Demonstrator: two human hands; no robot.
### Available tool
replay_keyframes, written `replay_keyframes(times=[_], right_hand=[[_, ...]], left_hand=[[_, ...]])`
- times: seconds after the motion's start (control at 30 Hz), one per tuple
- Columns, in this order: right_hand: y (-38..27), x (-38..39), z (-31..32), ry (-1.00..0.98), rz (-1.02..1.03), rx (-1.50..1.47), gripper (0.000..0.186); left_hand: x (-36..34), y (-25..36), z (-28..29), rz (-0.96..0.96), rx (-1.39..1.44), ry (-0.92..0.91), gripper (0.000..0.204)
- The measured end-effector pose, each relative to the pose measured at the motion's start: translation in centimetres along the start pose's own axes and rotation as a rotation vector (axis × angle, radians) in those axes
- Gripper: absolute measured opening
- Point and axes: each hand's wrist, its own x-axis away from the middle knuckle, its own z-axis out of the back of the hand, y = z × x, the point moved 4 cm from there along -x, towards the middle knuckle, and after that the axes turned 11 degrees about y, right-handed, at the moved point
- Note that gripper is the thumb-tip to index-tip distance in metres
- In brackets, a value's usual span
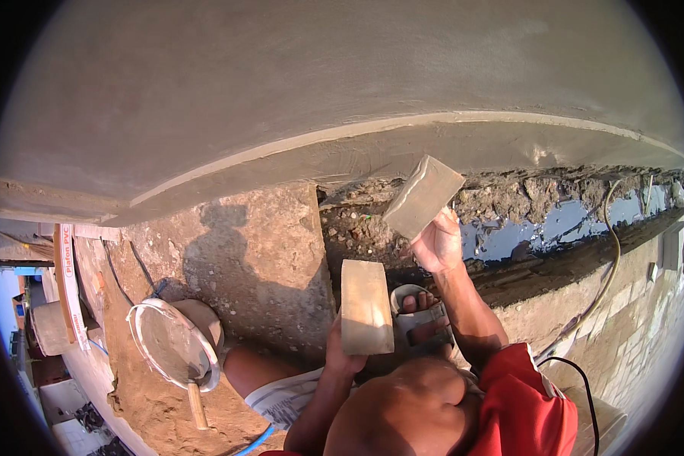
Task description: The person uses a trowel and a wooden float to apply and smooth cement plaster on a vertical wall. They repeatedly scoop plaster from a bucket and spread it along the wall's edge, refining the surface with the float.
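My right hand [438,245] is raised near the foot of the wall, its fingers closed on a grey-tan rectangular block [425,196] that tilts toward the wall. Lower and to the left, my left hand [343,351] grips the near end of a second tan rectangular block [366,305]. This one points away from me, with sunlight across its face. The two blocks are apart. Most of my left fingers are hidden behind the block, and I cannot tell whether either block has a handle.
A smooth grey plastered wall [342,68] with a ledge fills the far side. At left stands a pale-rimmed bucket [138,334] with a wooden-handled tool [197,406]. A ditch holds dark water [555,228] at right, beside a hose [606,281]. A concrete slab [281,220] lies left of it.
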Motion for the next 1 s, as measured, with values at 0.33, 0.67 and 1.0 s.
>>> replay_keyframes(times=[0.33,0.67,1.0], right_hand=[[-1.8,1.3,2.3,-0.021,-0.017,0.280,0.057],[-2.1,4.1,-0.9,-0.421,0.194,0.682,0.037],[-1.8,5.4,-7.5,-1.107,0.523,1.306,0.029]], left_hand=[[-1.0,1.0,-0.1,-0.005,0.209,-0.167,0.041],[-0.5,3.2,-5.7,0.004,0.324,-0.272,0.044],[-0.4,4.0,-8.0,-0.054,0.162,-0.124,0.041]])
